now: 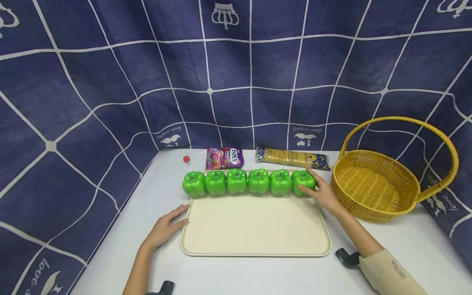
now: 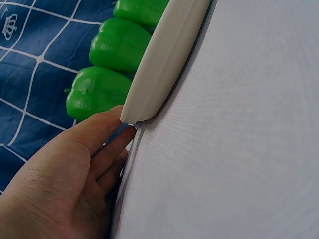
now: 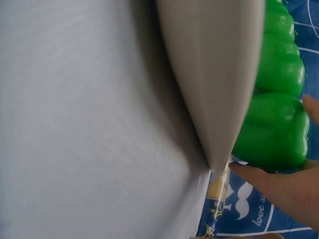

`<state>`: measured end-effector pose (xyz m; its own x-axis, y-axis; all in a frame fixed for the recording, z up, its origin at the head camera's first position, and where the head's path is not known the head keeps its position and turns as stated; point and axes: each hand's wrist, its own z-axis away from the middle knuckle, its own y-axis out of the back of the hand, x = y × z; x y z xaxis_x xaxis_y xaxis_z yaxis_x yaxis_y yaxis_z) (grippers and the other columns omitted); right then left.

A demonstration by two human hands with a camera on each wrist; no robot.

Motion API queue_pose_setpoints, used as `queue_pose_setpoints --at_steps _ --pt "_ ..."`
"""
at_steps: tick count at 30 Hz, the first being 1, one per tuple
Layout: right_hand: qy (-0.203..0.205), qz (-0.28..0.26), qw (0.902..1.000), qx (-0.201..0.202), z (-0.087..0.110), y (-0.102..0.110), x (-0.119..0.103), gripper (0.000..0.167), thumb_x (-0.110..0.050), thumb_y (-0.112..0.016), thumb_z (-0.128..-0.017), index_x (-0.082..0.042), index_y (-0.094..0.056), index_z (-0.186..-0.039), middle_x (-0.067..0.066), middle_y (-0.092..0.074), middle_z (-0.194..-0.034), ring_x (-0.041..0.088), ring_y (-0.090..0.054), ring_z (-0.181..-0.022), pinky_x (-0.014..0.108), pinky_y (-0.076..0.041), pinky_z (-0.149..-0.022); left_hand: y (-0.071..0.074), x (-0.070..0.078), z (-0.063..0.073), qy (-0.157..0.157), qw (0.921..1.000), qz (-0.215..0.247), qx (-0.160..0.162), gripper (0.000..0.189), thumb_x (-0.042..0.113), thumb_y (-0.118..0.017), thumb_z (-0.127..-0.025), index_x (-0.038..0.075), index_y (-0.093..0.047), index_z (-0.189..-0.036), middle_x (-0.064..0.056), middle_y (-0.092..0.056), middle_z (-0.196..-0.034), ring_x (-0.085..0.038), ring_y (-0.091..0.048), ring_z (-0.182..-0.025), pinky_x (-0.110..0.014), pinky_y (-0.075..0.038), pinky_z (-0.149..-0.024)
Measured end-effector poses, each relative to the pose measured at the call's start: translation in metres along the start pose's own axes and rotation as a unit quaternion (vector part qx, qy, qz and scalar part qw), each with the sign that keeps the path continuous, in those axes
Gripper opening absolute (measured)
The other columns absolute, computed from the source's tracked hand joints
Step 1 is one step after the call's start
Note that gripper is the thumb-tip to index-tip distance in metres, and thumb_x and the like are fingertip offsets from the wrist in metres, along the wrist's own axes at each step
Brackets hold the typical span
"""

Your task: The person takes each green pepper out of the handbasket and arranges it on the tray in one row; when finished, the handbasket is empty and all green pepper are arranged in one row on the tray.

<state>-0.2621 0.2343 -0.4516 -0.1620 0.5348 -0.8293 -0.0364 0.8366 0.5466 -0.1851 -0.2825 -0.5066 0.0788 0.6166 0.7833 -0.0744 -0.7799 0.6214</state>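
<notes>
Several glossy green bell peppers (image 1: 237, 180) stand side by side in a row along the far edge of a cream tray (image 1: 254, 229). At the row's right end, my right hand (image 1: 326, 197) holds the last bell pepper (image 3: 274, 132), thumb on its near side and a finger along its far right side. The left hand (image 1: 164, 229) rests by the tray's left edge, its fingers fairly straight and the fingertips touching the rim. In the left wrist view the thumb of the left hand (image 2: 65, 164) meets the tray corner (image 2: 144, 104), close to the leftmost pepper (image 2: 97, 93).
A yellow wicker basket (image 1: 337, 196) with a tall handle stands right of the tray. Behind the peppers lie a red lollipop (image 1: 186, 159), a purple candy bag (image 1: 225, 158) and a pasta packet (image 1: 291, 158). A blue checked curtain (image 1: 228, 102) rises behind the white table (image 1: 236, 276).
</notes>
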Motion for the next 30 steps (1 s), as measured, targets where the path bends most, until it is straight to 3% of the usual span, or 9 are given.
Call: queue_pose_setpoints --at_steps 7,15,18,21,24,26,28,30 --pt "-0.003 0.0 1.0 -0.003 0.004 0.002 -0.003 0.086 -0.039 -0.068 -0.083 -0.014 -0.018 -0.148 0.028 -0.021 -0.146 0.047 -0.026 -0.129 0.059 -0.026 -0.102 -0.001 0.0 0.0 -0.003 1.0 0.0 -0.001 0.054 0.046 -0.063 -0.084 0.028 -0.05 -0.134 -0.009 -0.037 -0.144 -0.033 -0.03 -0.132 -0.058 -0.022 -0.105" --pt "0.061 -0.011 0.9979 0.018 0.011 0.016 -0.018 0.082 -0.025 -0.068 -0.085 -0.008 -0.017 -0.148 0.025 -0.015 -0.149 0.046 -0.017 -0.133 0.061 -0.023 -0.103 0.003 0.004 -0.001 0.008 0.9998 0.019 -0.009 0.054 0.046 -0.061 -0.085 0.026 -0.049 -0.134 -0.006 -0.039 -0.143 -0.031 -0.031 -0.133 -0.057 -0.021 -0.106" --pt "0.076 -0.014 0.9964 0.034 0.017 0.031 -0.03 0.079 -0.021 -0.066 -0.087 -0.008 -0.016 -0.148 0.022 -0.012 -0.15 0.046 -0.015 -0.133 0.061 -0.022 -0.103 0.012 0.009 -0.002 0.028 0.9979 0.055 -0.017 0.053 0.042 -0.059 -0.088 0.02 -0.048 -0.135 -0.005 -0.045 -0.139 -0.03 -0.032 -0.132 -0.054 -0.022 -0.106" --pt "0.073 -0.016 0.9958 0.053 0.024 0.05 -0.045 0.076 -0.022 -0.063 -0.09 -0.009 -0.016 -0.148 0.019 -0.012 -0.151 0.042 -0.017 -0.134 0.058 -0.023 -0.104 0.029 0.022 -0.003 0.058 0.9949 0.082 -0.005 0.054 0.04 -0.056 -0.091 0.012 -0.048 -0.135 -0.007 -0.048 -0.136 -0.03 -0.032 -0.132 -0.051 -0.024 -0.107" --pt "0.062 -0.032 0.9944 0.08 0.033 0.076 -0.062 0.068 -0.024 -0.058 -0.092 -0.013 -0.021 -0.148 0.012 -0.02 -0.151 0.031 -0.023 -0.135 0.04 -0.027 -0.108 0.055 0.044 -0.003 0.088 0.9919 0.085 0.033 0.059 0.046 -0.053 -0.091 0.007 -0.047 -0.135 -0.01 -0.045 -0.138 -0.031 -0.031 -0.133 -0.051 -0.024 -0.107" --pt "0.068 -0.106 0.9864 0.106 0.04 0.096 -0.075 0.06 -0.019 -0.056 -0.094 -0.013 -0.027 -0.146 0.009 -0.028 -0.148 0.022 -0.029 -0.133 0.026 -0.03 -0.106 0.072 0.063 -0.004 0.089 0.9897 0.086 0.071 0.062 0.048 -0.051 -0.091 0.007 -0.044 -0.137 -0.01 -0.041 -0.141 -0.032 -0.03 -0.133 -0.052 -0.024 -0.107" --pt "0.079 -0.155 0.9735 0.148 0.047 0.114 -0.091 0.053 -0.015 -0.055 -0.094 -0.015 -0.034 -0.143 0.006 -0.036 -0.143 0.015 -0.035 -0.129 0.014 -0.033 -0.1 0.086 0.086 -0.006 0.084 0.9853 0.076 0.128 0.061 0.048 -0.05 -0.092 0.01 -0.042 -0.139 -0.008 -0.037 -0.144 -0.032 -0.03 -0.133 -0.052 -0.025 -0.106" --pt "0.104 -0.171 0.9574 0.208 0.052 0.128 -0.108 0.049 -0.008 -0.056 -0.092 -0.013 -0.041 -0.139 0.005 -0.041 -0.138 0.013 -0.038 -0.126 0.011 -0.034 -0.097 0.098 0.11 -0.009 0.05 0.9753 0.055 0.208 0.056 0.041 -0.053 -0.093 0.013 -0.042 -0.139 -0.003 -0.035 -0.145 -0.026 -0.028 -0.135 -0.047 -0.024 -0.108"
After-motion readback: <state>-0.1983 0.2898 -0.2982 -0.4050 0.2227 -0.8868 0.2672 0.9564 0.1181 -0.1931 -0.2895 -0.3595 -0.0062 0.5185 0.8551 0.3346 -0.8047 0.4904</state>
